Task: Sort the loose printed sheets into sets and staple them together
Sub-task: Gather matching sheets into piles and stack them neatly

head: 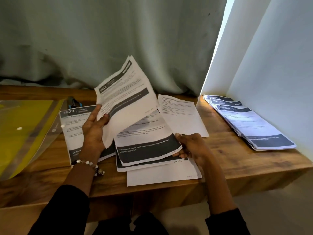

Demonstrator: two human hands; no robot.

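On a wooden desk (237, 168) with a warm, streaked grain, the left hand (94, 131) lifts a printed sheet (123, 99) by its lower left edge, thumb on the front and fingers behind — a firm pinch. The sheet stands tilted, its long axis running up and to the right, the heading "2652" near the hand and the far corner pointing towards the pale green curtain (101, 39). A dark grey band crosses its middle.

The right hand (191, 146) grips the lower right corner of the central stack (145, 146), fingers curled under and thumb on top; the top page bows slightly, with a black footer block along its near edge. The stack lies with its long axis running away from the person, over a blank white sheet (162, 177) that overhangs the desk's front edge.

To the left, flat on the desk, lies a page headed "623" (72, 126), partly under the left wrist. Behind it sits a stapler (72, 102), dark with blue trim. A single white page (183, 114) rests to the right of the stack. Further right, by the white wall (279, 65), a fanned pile of sheets (250, 122) angles towards the near right. A glossy yellow plastic folder (23, 131) lies at far left. A beaded bracelet (89, 165) circles the left wrist.
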